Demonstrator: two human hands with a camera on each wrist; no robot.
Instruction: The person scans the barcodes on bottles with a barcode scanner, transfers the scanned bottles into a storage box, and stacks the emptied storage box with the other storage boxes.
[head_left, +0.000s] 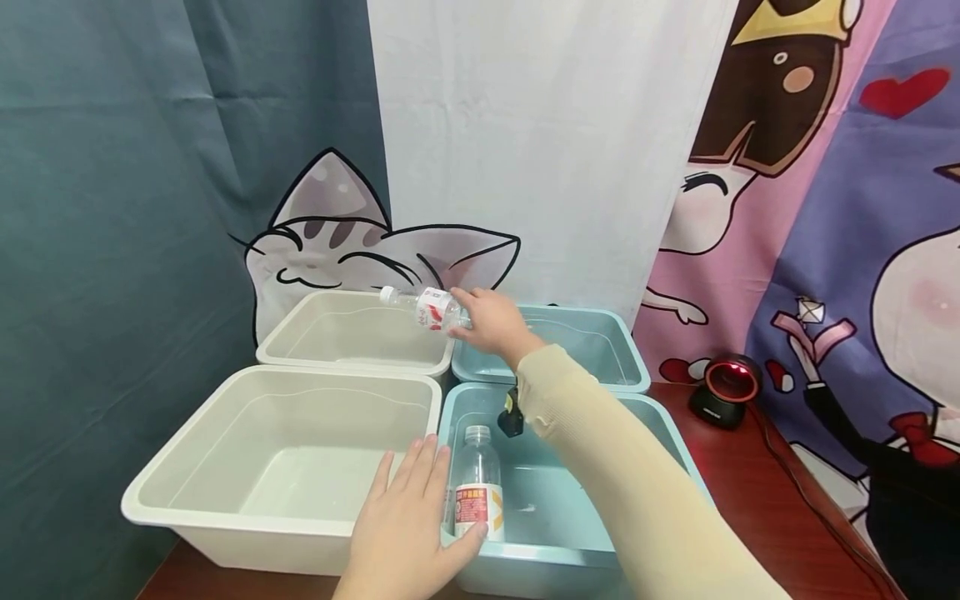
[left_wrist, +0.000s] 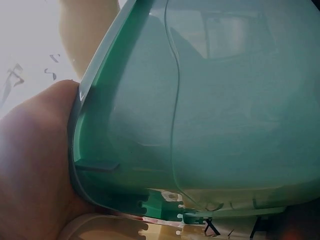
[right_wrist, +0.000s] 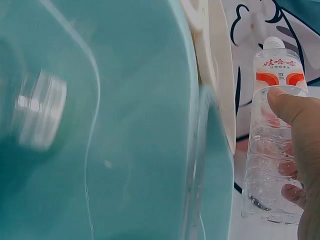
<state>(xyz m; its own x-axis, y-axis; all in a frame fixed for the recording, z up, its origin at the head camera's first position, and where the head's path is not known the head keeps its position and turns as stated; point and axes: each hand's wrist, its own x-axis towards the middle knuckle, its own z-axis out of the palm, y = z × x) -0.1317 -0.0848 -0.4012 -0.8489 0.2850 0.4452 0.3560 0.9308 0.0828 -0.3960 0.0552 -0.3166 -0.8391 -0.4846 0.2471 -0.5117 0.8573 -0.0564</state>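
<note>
My right hand (head_left: 491,323) grips a clear plastic water bottle (head_left: 432,309) with a white cap and a red-and-white label. The bottle lies tilted, cap to the left, above the rims between the back bins. In the right wrist view the thumb presses on the bottle (right_wrist: 275,120) below its label. My left hand (head_left: 408,525), fingers straight, is at the front where the cream bin (head_left: 247,522) meets the front blue bin (head_left: 555,557). A larger clear bottle (head_left: 478,492) with a red, white and yellow label stands in that blue bin, beside the left fingers.
Behind stand another cream bin (head_left: 300,307) and another blue bin (head_left: 600,317). A black scanner (head_left: 723,392) with a red glowing ring sits on the brown table (head_left: 686,442) at right, its cable trailing forward. Printed curtains (head_left: 555,150) hang behind the bins.
</note>
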